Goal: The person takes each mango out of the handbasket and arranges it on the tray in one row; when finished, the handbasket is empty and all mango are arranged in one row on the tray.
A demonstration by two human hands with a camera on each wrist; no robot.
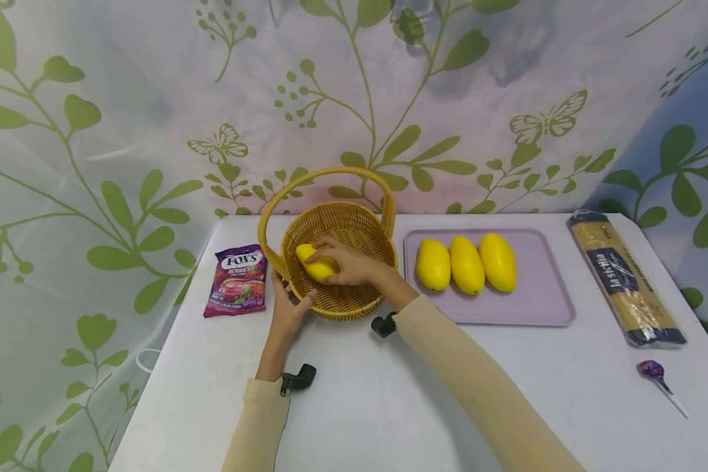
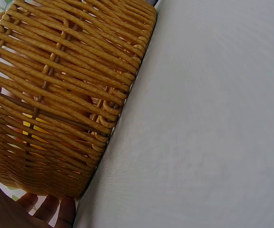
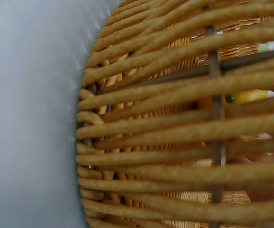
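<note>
My right hand point(image 1: 354, 263) reaches into a yellow-brown woven basket point(image 1: 345, 313) and grips a yellow mango point(image 1: 320, 267) over its left inner side. With my left hand point(image 1: 288, 316) I hold the basket's near left side, thumb toward the front and fingers round the outer wall. In the left wrist view, fingertips point(image 2: 46, 209) touch the weave, and a bit of yellow shows through the gaps. The right wrist view is mostly basket wall point(image 3: 174, 128), with part of the mango point(image 3: 250, 96) behind the strands. Three more mangoes point(image 1: 467, 265) lie side by side on a lilac tray point(image 1: 537, 308).
A purple Fox's candy bag point(image 1: 236, 280) lies left of the basket. Right of the tray are a pasta packet point(image 1: 622, 278) and a wrapped lollipop point(image 1: 655, 370). The basket's tall handle point(image 1: 330, 172) arches above it. A leaf-patterned curtain point(image 1: 330, 98) hangs behind the white table point(image 1: 354, 400).
</note>
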